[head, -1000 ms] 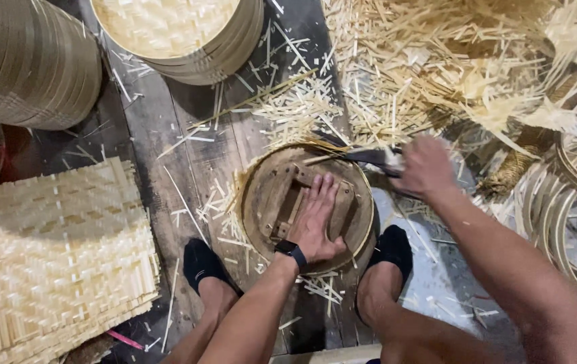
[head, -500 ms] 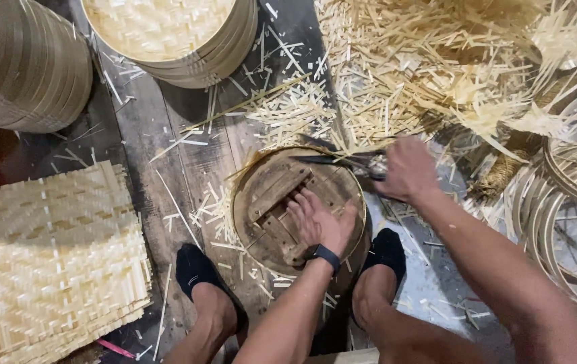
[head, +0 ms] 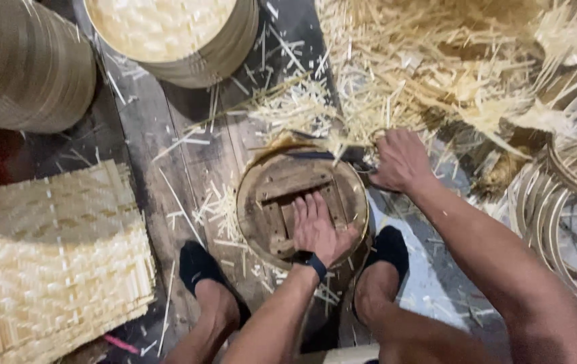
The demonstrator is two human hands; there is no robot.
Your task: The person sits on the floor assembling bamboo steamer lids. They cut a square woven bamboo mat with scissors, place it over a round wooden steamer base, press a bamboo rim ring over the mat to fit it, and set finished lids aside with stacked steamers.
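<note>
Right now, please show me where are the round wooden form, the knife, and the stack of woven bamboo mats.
round wooden form point(head: 282, 185): head view, on its upper cross slat.
knife point(head: 315, 154): head view, on the dark blade.
woven bamboo mats point(head: 46, 263): head view, top mat's middle.

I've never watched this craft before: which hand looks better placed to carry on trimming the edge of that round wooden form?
Probably the right hand: it grips the knife at the round form's far rim. The left hand lies flat on top, pressing it down.

Dim floor, bright overexposed bamboo, soft blur
</note>
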